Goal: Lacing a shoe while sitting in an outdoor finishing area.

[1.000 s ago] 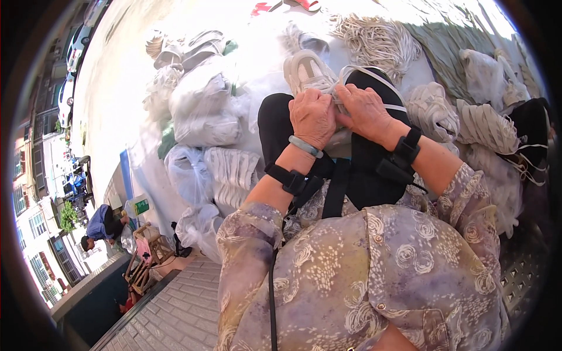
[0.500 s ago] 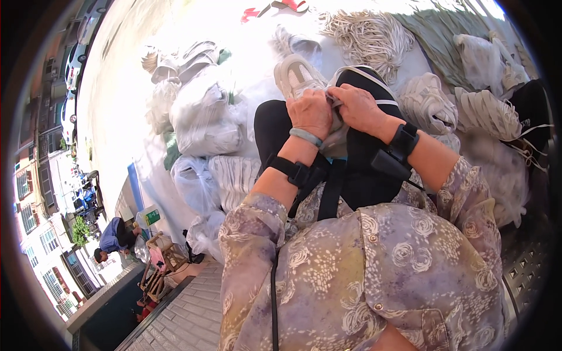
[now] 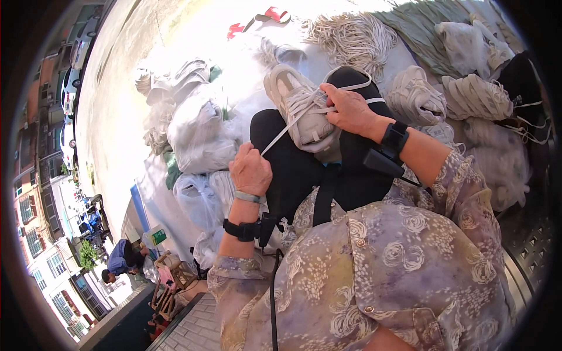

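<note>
A pale beige-and-white sneaker (image 3: 317, 131) rests between my black-clad knees, its laces crossing over the upper. My left hand (image 3: 250, 170) is closed in a fist above my left thigh, gripping one end of the white shoelace (image 3: 274, 142), which runs taut up to the shoe. Beside the shoe's right edge, my right hand (image 3: 353, 110) pinches lace at the eyelets with thumb and forefinger. More white lace (image 3: 356, 86) loops from there over my right knee.
A heap of loose white laces (image 3: 353, 42) lies ahead. Stacked shoe uppers (image 3: 414, 96) and another bundle (image 3: 477, 97) sit on the right. Plastic-wrapped bundles (image 3: 202, 134) stand at left. Farther left are a wooden chair (image 3: 170, 278) and a bent-over person (image 3: 124, 257).
My left hand has drawn away from the shoe toward the lower left, pulling a lace end out straight. My right hand stays by the shoe, whose lacing is now uncovered.
</note>
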### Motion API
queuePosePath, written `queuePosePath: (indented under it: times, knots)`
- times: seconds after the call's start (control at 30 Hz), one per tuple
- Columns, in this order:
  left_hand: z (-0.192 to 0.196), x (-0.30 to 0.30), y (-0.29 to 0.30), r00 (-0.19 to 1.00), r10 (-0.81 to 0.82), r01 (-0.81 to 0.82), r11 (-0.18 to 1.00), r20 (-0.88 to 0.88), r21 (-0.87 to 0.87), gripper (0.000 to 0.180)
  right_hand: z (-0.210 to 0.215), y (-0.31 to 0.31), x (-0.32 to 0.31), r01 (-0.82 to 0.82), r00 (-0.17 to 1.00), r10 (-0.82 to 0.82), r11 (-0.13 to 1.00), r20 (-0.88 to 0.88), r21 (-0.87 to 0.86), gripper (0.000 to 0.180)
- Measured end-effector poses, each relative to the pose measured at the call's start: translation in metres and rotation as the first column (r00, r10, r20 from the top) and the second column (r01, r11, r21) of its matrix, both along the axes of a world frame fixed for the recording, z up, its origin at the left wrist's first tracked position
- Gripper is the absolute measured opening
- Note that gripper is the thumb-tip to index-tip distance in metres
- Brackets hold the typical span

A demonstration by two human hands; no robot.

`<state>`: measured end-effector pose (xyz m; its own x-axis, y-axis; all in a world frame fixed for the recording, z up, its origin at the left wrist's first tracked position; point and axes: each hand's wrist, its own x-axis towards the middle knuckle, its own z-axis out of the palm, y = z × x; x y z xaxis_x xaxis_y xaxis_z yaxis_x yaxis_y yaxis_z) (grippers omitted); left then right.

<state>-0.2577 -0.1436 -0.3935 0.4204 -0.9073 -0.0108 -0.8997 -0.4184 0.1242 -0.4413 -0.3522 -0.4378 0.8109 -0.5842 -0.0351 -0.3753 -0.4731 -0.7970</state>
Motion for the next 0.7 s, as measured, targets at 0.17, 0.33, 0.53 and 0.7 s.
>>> queuePosePath:
  times: [0.17,0.33,0.53,0.7]
  knots:
    - [-0.021,0.079,0.152,0.805,0.513,-0.59,0.637,0.298,0.497,0.019,0.0,0.002,0.001,-0.006,1.0,0.006,1.0,0.004,-0.014,0.053]
    - [-0.024,0.077,0.158,0.81,0.503,-0.574,0.571,0.303,0.587,0.022,0.009,0.001,0.003,-0.032,0.998,0.031,0.999,-0.061,-0.007,0.052]
    - [-0.042,0.045,0.04,0.985,0.111,-0.133,0.976,-0.129,-0.173,0.014,0.014,-0.018,0.013,0.012,0.998,-0.001,0.985,-0.059,0.174,0.038]
    - [-0.034,0.003,-0.039,0.988,-0.107,0.073,0.959,-0.113,-0.275,0.019,0.0,-0.045,0.037,-0.22,0.939,0.224,0.975,-0.26,0.043,0.03]
